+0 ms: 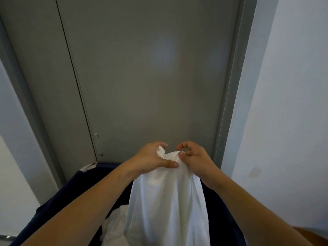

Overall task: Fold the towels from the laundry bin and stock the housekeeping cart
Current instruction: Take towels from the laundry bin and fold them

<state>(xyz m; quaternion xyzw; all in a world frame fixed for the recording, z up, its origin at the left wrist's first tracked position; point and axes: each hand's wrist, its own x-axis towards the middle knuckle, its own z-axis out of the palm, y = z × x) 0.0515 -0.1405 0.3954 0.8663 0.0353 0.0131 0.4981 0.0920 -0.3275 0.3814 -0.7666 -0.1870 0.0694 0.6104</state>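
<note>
The towel (166, 201), white and textured, hangs lengthwise from both hands at about 6 o'clock in the view, its top edge bunched between them and its body dropping down over the laundry bin (58, 208). The left hand (150, 158) grips the top corner from the 9 o'clock side, thumb pressed flat across the cloth and fingers curled over the edge behind it. The right hand (193, 157) pinches the same edge from the 3 o'clock side, thumb and curled fingers closed on the fabric; the two hands are near each other, with only a small hump of cloth between them. The bin is dark navy fabric and sits below the forearms, its far rim at 12 o'clock of the hands against a grey door (150, 77). More white laundry (115, 226) lies crumpled in the bin at 7 o'clock of the hanging towel, partly hidden by it. A pale wall (287, 103) runs along at 3 o'clock, beside the grey door frame (229, 107).
</note>
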